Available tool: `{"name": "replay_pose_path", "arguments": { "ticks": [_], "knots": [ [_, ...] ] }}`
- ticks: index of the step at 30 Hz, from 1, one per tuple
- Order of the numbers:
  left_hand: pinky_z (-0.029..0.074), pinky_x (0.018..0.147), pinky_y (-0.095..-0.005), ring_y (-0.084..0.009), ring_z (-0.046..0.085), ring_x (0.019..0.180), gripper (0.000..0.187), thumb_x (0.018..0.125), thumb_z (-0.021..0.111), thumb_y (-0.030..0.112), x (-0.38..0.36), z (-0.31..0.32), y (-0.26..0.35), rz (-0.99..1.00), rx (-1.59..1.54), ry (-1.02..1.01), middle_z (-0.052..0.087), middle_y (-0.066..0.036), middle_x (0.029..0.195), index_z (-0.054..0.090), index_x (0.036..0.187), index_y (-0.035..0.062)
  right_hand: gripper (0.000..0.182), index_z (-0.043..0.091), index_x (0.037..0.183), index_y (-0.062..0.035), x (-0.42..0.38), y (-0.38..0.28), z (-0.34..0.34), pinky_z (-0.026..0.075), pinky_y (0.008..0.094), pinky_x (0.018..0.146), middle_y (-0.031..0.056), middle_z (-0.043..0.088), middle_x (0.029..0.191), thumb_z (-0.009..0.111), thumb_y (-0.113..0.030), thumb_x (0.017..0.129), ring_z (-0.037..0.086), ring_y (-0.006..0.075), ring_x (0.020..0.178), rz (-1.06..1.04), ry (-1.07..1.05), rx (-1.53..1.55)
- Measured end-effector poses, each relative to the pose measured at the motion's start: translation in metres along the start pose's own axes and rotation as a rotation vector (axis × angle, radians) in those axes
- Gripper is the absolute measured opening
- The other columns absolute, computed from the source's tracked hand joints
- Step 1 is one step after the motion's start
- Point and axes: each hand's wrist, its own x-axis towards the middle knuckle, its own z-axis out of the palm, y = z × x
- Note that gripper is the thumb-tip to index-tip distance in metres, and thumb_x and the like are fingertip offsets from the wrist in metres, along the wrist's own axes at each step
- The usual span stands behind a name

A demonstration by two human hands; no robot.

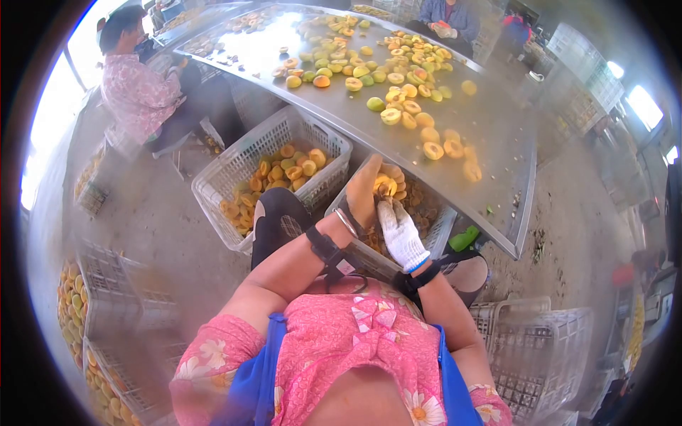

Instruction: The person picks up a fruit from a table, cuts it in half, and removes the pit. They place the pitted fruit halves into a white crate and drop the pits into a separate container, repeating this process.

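Observation:
My left hand [363,192], in a tan covering, has its fingers wrapped round a yellow-orange fruit piece [385,186] above a crate [442,231] at the table's edge. Against the lower side of that piece press the fingertips of my right hand [401,231], which wears a white glove with a blue cuff edge. Whether the right fingers grip the fruit or something small is hidden. Beneath both hands, the crate holds dark and orange bits. To its left stands a white crate [206,176] with orange fruit halves [273,174].
A metal table [497,135] carries many halved fruits [412,64] and slopes across the front. One person [138,92] sits at the left, another [447,21] behind the table. A green object [463,238] lies under the table edge. Crates [533,355] are stacked at the lower right.

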Motion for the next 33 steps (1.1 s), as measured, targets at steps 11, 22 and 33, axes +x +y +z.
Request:
{"name": "replay_pose_path", "arguments": {
  "ticks": [11, 22, 33],
  "knots": [
    [0.052, 0.062, -0.0318, -0.0227, 0.063, 0.063, 0.064, 0.104, 0.041, 0.051, 0.005, -0.005, 0.015, 0.019, 0.312, -0.139, 0.066, -0.013, 0.073, 0.064, 0.077, -0.0018, 0.045, 0.057, 0.128, 0.0015, -0.009, -0.008, -0.012, 0.046, 0.0261, 0.089, 0.0023, 0.063, 0.109, 0.051, -0.036, 0.104, 0.055, 0.0094, 0.101, 0.254, -0.188, 0.189],
    [0.052, 0.066, -0.0300, -0.0180, 0.066, 0.068, 0.066, 0.103, 0.045, 0.050, 0.017, -0.022, 0.015, -0.029, 0.760, -0.458, 0.070, -0.011, 0.072, 0.070, 0.073, -0.0024, 0.035, 0.064, 0.108, -0.0098, -0.010, 0.008, -0.021, 0.046, 0.0225, 0.062, -0.0037, 0.060, 0.091, 0.058, -0.043, 0.100, 0.053, 0.0058, 0.070, 0.390, -0.364, 0.546],
    [0.056, 0.071, -0.0365, -0.0266, 0.064, 0.077, 0.053, 0.102, 0.047, 0.051, 0.028, -0.013, -0.002, -0.252, -0.233, -0.427, 0.062, -0.009, 0.083, 0.060, 0.079, 0.0051, 0.040, 0.056, 0.095, -0.0138, 0.001, 0.018, -0.020, 0.025, 0.0225, 0.030, -0.0044, 0.040, 0.055, 0.050, -0.053, 0.101, 0.030, 0.0077, 0.033, 0.658, -0.672, 1.302]
  ]
}}
